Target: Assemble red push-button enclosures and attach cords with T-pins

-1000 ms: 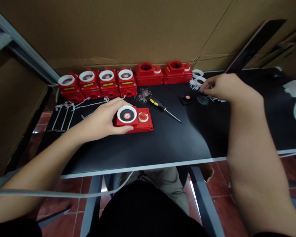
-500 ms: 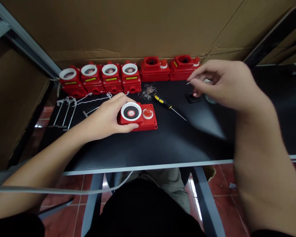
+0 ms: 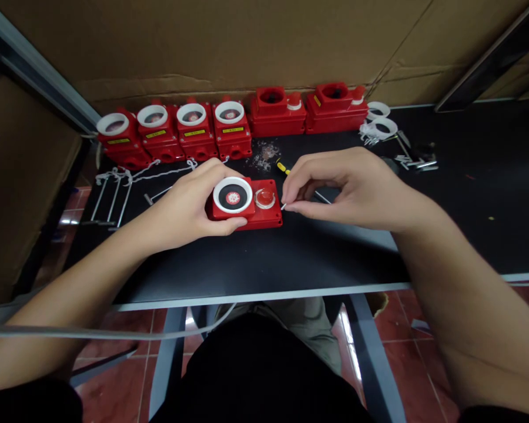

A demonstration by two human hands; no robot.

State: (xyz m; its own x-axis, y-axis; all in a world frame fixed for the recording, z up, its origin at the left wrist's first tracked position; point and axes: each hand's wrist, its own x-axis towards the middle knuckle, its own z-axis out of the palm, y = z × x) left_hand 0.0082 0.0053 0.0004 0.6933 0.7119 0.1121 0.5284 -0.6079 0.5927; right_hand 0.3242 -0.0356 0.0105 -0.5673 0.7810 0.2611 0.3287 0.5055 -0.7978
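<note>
My left hand [image 3: 189,202] is wrapped round the left end of a red alarm box [image 3: 260,221] lying on the black table. The box has a white ring [image 3: 216,196] round a dark disc with a red and white emblem, and a red dome [image 3: 265,197] at its right. My right hand [image 3: 350,185] pinches a small thin pale pin [image 3: 283,207] at the box's right edge; whether the pin touches the box I cannot tell. Partly hidden behind that hand lies a screwdriver [image 3: 283,167] with a yellow and black handle.
Along the cardboard wall stand several finished-looking red boxes with white rings [image 3: 191,114] and two ringless red boxes [image 3: 277,120]. Loose white rings [image 3: 384,127] and small metal pins [image 3: 417,164] lie at right. Metal rods with white cord [image 3: 114,194] are at left, shavings [image 3: 265,154] behind.
My right hand has come left and down from the table's back right to the box's right edge, with the thin pin in its fingers. My left hand still grips the box.
</note>
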